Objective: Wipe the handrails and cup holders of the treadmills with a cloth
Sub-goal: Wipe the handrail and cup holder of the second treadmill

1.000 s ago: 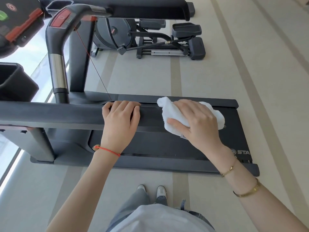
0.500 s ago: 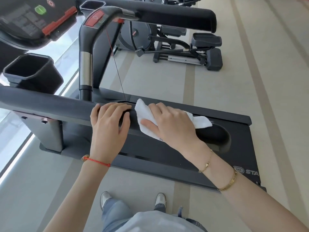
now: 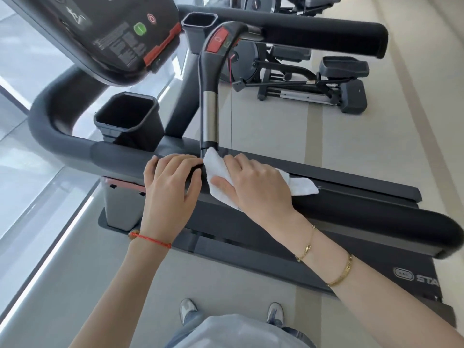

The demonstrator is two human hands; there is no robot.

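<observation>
A black padded handrail (image 3: 376, 217) of the treadmill runs across the view from left to right. My right hand (image 3: 256, 187) holds a white cloth (image 3: 218, 177) wrapped over the rail, its tail (image 3: 303, 185) trailing to the right. My left hand (image 3: 170, 189) grips the same rail just left of the cloth, fingers curled over its top. A black cup holder (image 3: 128, 119) stands just behind the rail to the left. A second cup holder (image 3: 199, 22) sits farther back, beside the console (image 3: 105, 33).
A curved pulse grip bar (image 3: 211, 96) with a red button rises right behind the cloth. The far handrail (image 3: 313, 31) crosses the top. An elliptical trainer (image 3: 313, 81) stands beyond the treadmill deck (image 3: 326, 267). A window wall runs along the left.
My right hand has slid the cloth leftward along the rail until it meets my left hand. The view has shifted, bringing the console and cup holders into sight.
</observation>
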